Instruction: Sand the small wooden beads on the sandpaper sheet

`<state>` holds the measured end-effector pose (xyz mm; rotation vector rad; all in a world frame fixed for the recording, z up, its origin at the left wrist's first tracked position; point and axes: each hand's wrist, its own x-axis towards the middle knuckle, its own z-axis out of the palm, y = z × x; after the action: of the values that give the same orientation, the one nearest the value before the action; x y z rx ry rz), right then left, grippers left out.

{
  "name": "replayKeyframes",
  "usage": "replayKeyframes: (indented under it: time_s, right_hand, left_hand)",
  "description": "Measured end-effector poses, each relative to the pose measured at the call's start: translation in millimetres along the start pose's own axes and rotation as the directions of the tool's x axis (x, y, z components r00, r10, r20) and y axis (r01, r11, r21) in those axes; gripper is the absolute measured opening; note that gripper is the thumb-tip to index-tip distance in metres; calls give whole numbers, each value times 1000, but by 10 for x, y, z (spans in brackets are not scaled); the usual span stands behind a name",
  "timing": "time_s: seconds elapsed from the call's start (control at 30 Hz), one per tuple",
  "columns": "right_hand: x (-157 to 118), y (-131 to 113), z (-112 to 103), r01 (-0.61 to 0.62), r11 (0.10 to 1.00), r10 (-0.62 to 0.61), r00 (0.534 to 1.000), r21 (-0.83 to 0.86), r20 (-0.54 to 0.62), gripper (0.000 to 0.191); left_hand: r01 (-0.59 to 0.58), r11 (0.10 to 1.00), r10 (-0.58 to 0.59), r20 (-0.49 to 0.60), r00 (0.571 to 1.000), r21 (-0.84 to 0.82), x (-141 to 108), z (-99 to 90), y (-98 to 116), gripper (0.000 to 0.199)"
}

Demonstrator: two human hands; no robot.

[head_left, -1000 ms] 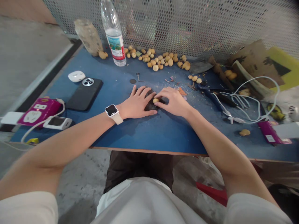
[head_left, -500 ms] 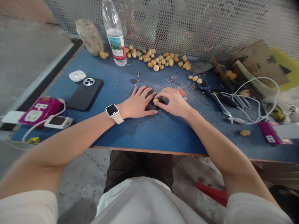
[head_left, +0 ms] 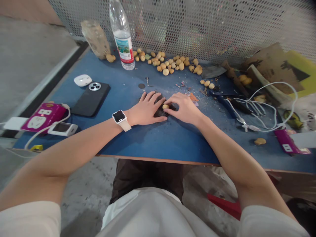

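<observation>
My left hand [head_left: 147,108] lies flat on the blue tabletop, fingers spread, over a dark flat patch or piece [head_left: 159,110] that is mostly covered. A watch [head_left: 120,119] with a pale strap is on the left wrist. My right hand [head_left: 184,108] is closed in a pinch, thumb and fingertips around a small round tan fruit [head_left: 166,106] that looks like a longan. The fruit sits right beside my left thumb and index finger, above the dark piece. Behind both hands, many similar tan fruits [head_left: 170,64] are heaped along the mesh.
A water bottle [head_left: 124,49] and cloudy jar [head_left: 96,39] stand at the back left. A phone [head_left: 92,98], white case [head_left: 83,80] and purple power strip [head_left: 44,115] lie left. Right are white cable [head_left: 274,108], hand fork [head_left: 256,107], trowel [head_left: 213,70] and cardboard [head_left: 271,65].
The view has shifted very slightly. Both hands keep the same pose, and the fruit stays pinched in my right hand.
</observation>
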<state>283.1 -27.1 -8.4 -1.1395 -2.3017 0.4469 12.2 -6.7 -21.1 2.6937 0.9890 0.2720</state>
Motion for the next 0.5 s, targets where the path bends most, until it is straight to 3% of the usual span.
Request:
replayKeyframes:
  time_s: [0.5]
  right_hand:
    - [5,-12,-5,0,1000,0,1000,11,5,10]
  left_hand:
    - [8,1000,-8,11,1000,8,-2,-6,0,100]
